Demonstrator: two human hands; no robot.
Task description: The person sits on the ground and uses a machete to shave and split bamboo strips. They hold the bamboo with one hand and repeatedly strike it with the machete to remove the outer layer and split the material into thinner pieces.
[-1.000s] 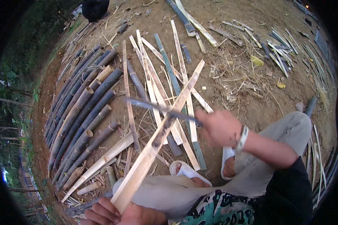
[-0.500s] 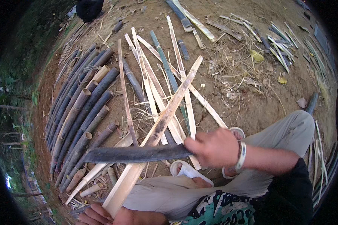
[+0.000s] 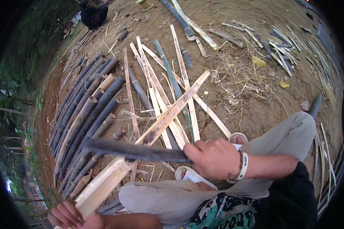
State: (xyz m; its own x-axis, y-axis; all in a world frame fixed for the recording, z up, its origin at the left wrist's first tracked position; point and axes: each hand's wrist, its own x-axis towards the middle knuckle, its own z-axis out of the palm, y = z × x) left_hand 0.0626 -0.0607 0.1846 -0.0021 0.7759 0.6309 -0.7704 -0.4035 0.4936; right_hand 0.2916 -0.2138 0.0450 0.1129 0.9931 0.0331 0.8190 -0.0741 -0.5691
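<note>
My left hand [image 3: 74, 215], low at the left, is closed round the near end of a split bamboo strip [image 3: 168, 118]. The strip slants away up and to the right, its pale inner face upward with dark stains near the middle. My right hand [image 3: 212, 158] grips a long dark machete [image 3: 137, 152], its handle hidden in the fist. The blade lies crosswise over the strip, pointing left, and is smeared by motion. Whether its edge touches the strip I cannot tell. Beneath the strip's far half, several split bamboo pieces [image 3: 156, 105] lie fanned out on the ground.
Bamboo poles [image 3: 97, 105] are stacked at the left. Dry shavings [image 3: 244, 78] and short split pieces [image 3: 283, 51] litter the ground at the far right. My bent legs [image 3: 283, 137] and sandalled feet are close by. A dark-clothed person [image 3: 93, 15] is at the far left.
My left hand has moved left and slightly up with its end of the bamboo strip. The machete's tip has risen a little, and my right hand is slightly lower. The view has shifted.
</note>
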